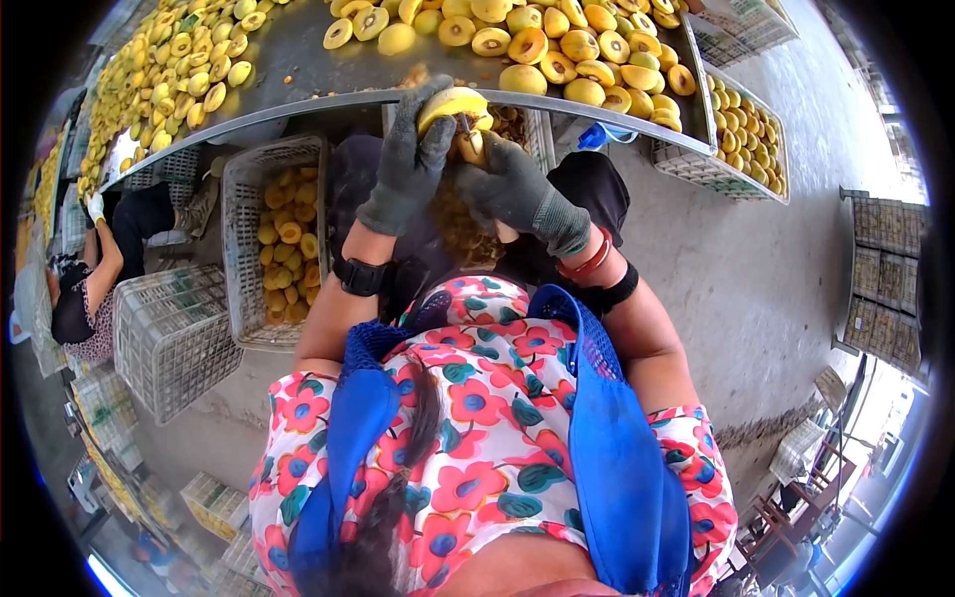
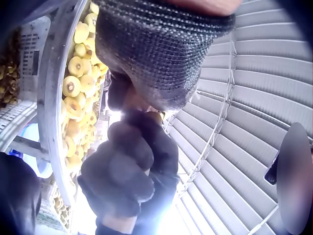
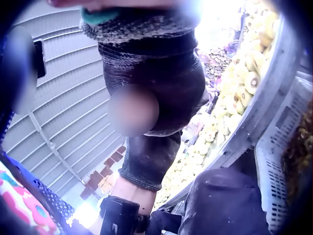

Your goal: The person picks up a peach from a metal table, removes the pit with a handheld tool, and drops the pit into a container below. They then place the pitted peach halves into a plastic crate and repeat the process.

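In the head view the gloved left hand point(image 1: 408, 164) grips a yellow fruit piece point(image 1: 453, 103) at the table's near edge. The gloved right hand point(image 1: 522, 194) is closed round a tool with a light wooden handle point(image 1: 505, 233), its upper part against the fruit. The left wrist view has the left hand point(image 2: 146, 56) above and the right hand point(image 2: 129, 171) below, curled on the handle point(image 2: 120, 224). In the right wrist view the right hand point(image 3: 154, 88) covers the fruit, and the left hand point(image 3: 150, 156) is behind it.
Halved yellow fruit point(image 1: 489, 42) lies on the metal table point(image 1: 298, 62). A crate of fruit point(image 1: 239, 214) stands at the left, another crate point(image 1: 696, 171) at the right. An empty crate point(image 1: 174, 333) is beside another person point(image 1: 97, 279) at far left. Below the hands is a container of scraps.
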Tool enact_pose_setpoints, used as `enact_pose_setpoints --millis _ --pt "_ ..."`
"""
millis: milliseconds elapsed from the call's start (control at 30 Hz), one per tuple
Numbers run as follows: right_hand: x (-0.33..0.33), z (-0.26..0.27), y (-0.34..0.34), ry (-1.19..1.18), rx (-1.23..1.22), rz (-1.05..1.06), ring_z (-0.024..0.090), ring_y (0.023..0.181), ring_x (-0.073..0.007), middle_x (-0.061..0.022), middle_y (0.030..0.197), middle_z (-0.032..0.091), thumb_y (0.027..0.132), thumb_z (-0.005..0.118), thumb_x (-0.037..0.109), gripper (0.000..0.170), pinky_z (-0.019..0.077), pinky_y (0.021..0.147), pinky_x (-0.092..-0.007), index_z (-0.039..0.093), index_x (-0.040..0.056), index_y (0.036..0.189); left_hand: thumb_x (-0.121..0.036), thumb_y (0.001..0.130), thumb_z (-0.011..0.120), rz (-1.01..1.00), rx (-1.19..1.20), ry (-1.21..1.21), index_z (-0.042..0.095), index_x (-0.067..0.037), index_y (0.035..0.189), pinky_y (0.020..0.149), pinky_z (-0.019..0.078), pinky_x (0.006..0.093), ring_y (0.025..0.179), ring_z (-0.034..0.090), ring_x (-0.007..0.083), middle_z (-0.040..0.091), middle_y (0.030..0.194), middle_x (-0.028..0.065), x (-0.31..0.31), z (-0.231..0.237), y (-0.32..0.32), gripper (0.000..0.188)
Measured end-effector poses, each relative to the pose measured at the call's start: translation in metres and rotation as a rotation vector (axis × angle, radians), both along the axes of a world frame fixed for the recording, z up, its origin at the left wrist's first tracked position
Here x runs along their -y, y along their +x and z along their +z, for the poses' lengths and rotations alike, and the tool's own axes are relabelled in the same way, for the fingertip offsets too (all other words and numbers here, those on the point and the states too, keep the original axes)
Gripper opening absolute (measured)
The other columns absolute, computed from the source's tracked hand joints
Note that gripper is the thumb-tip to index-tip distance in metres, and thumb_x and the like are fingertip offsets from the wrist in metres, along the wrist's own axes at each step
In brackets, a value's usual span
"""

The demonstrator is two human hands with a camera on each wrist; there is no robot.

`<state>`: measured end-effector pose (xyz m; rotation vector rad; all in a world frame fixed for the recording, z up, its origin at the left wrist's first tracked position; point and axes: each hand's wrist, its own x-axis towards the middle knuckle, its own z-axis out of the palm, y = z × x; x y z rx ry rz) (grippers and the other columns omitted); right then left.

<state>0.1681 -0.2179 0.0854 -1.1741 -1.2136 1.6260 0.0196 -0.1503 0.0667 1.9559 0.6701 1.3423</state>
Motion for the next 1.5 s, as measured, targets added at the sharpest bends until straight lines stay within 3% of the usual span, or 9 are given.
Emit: enact_pose_setpoints --millis 167,400,567,667,767,967,1300,1400,1500 --pt "-0.001 0.007 0.007 -0.087 -0.206 0.073 0.052 0.051 -0.0111 -0.0020 0.069 0.054 0.089 0.055 0.008 0.015 0.0417 0.043 -0.0254 0.049 0.0035 0.102 -0.025 0.093 0.055 0.092 0.010 0.017 0.047 -0.001 0.126 0.086 0.0489 0.0334 0.102 0.059 0.0243 0.059 0.113 0.0149 0.006 -0.001 0.004 0.042" --pt "0.001 0.000 -0.004 0.207 0.256 -0.091 0.052 0.051 -0.0113 -0.0023 0.066 0.054 0.087 0.057 0.006 0.013 0.0401 0.043 -0.0255 0.051 0.0033 0.099 -0.025 0.092 0.056 0.156 0.074 0.073 0.047 0.000 0.125 0.087 0.0498 0.0344 0.101 0.060 0.0257 0.059 0.114 0.0155 0.008 -0.003 0.013 0.042" --pt "-0.001 0.009 0.010 0.002 -0.036 0.077 0.053 0.050 -0.0117 -0.0018 0.065 0.054 0.087 0.056 0.007 0.018 0.0404 0.041 -0.0264 0.050 0.0013 0.102 -0.024 0.093 0.055 0.146 0.108 -0.005 0.046 0.001 0.125 0.088 0.0491 0.0345 0.102 0.060 0.0260 0.058 0.115 0.0165 0.012 -0.003 0.020 0.042" --pt "-0.002 0.008 0.006 -0.041 0.176 -0.010 0.059 0.060 -0.0111 -0.0058 0.068 0.058 0.086 0.056 0.005 0.016 0.0457 0.049 -0.0262 0.052 -0.0027 0.099 -0.024 0.093 0.054 0.099 0.084 -0.028 0.046 0.001 0.125 0.088 0.0489 0.0345 0.103 0.059 0.0259 0.058 0.115 0.0167 0.009 -0.005 0.017 0.041" --pt "0.000 0.003 0.002 0.284 0.475 -0.113 0.055 0.054 -0.0114 -0.0032 0.065 0.054 0.087 0.055 0.007 0.013 0.0443 0.046 -0.0264 0.052 -0.0018 0.097 -0.025 0.094 0.053 0.111 0.096 -0.023 0.046 0.001 0.125 0.088 0.0488 0.0343 0.103 0.059 0.0255 0.058 0.115 0.0165 0.010 -0.006 0.018 0.041" --pt "0.006 0.018 0.014 -0.235 -0.248 0.112 0.050 0.045 -0.0132 -0.0033 0.062 0.051 0.090 0.053 0.010 0.007 0.0379 0.038 -0.0245 0.049 0.0035 0.090 -0.023 0.093 0.055 -0.235 0.306 -0.263 0.050 0.001 0.124 0.090 0.0488 0.0335 0.104 0.058 0.0225 0.058 0.118 0.0148 0.005 -0.002 0.006 0.040" --pt "0.016 0.033 -0.004 0.008 -0.023 0.023 0.050 0.045 -0.0122 -0.0035 0.065 0.053 0.089 0.056 0.007 0.011 0.0385 0.037 -0.0251 0.051 -0.0012 0.094 -0.027 0.090 0.060 -0.086 0.392 -0.152 0.054 0.001 0.120 0.087 0.0507 0.0328 0.101 0.060 0.0212 0.060 0.116 0.0139 0.014 0.002 0.013 0.041" --pt "0.014 0.036 0.011 -0.280 -0.393 0.194 0.051 0.052 -0.0095 -0.0017 0.065 0.053 0.088 0.055 0.007 0.008 0.0430 0.047 -0.0243 0.055 0.0000 0.085 -0.030 0.089 0.062 -0.101 0.405 -0.173 0.054 0.001 0.120 0.086 0.0512 0.0328 0.101 0.061 0.0211 0.060 0.115 0.0138 0.020 0.015 0.018 0.044" --pt "0.013 0.027 0.004 -0.144 -0.342 0.158 0.049 0.043 -0.0124 -0.0039 0.063 0.053 0.088 0.057 0.009 0.012 0.0379 0.037 -0.0253 0.052 -0.0008 0.092 -0.032 0.090 0.061 -0.183 0.441 -0.232 0.054 0.001 0.120 0.086 0.0512 0.0328 0.102 0.060 0.0210 0.060 0.115 0.0133 0.013 0.008 0.014 0.045"
